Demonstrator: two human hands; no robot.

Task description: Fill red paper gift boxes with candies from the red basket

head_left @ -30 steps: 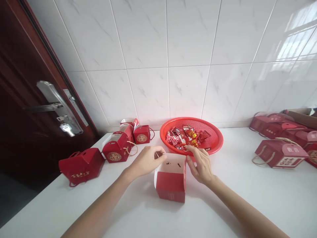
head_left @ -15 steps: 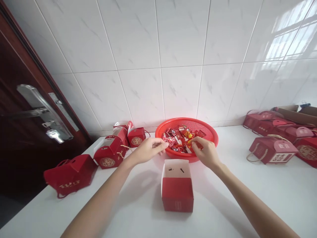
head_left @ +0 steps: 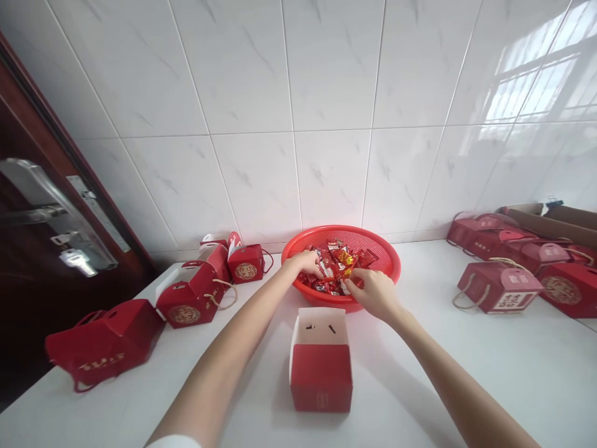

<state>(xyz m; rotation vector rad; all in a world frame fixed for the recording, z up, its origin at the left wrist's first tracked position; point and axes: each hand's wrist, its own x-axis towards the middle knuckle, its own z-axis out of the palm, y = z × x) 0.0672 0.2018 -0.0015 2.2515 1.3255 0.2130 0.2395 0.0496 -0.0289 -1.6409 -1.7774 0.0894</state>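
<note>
A round red plastic basket (head_left: 393,257) stands against the wall with many wrapped candies (head_left: 342,256) in it. My left hand (head_left: 308,264) reaches into its left side, fingers down among the candies; the fingertips are partly hidden. At the basket's front right rim, my right hand (head_left: 370,290) has its thumb and fingers pinched together at the candies, and whatever they hold is too small to make out. In front of the basket, between my forearms, a red box (head_left: 321,378) stands with its top open and its white inner flap raised.
Several red boxes (head_left: 186,302) with cord handles stand at the left, near a dark door (head_left: 28,261) with keys in its lock. More boxes (head_left: 499,286) are at the right, by a brown carton (head_left: 550,225). A tiled wall (head_left: 331,180) rises behind.
My left hand has moved forward and right, from above the rim into the candies. My right hand has come slightly lower at the rim. The whole view has shifted a little.
</note>
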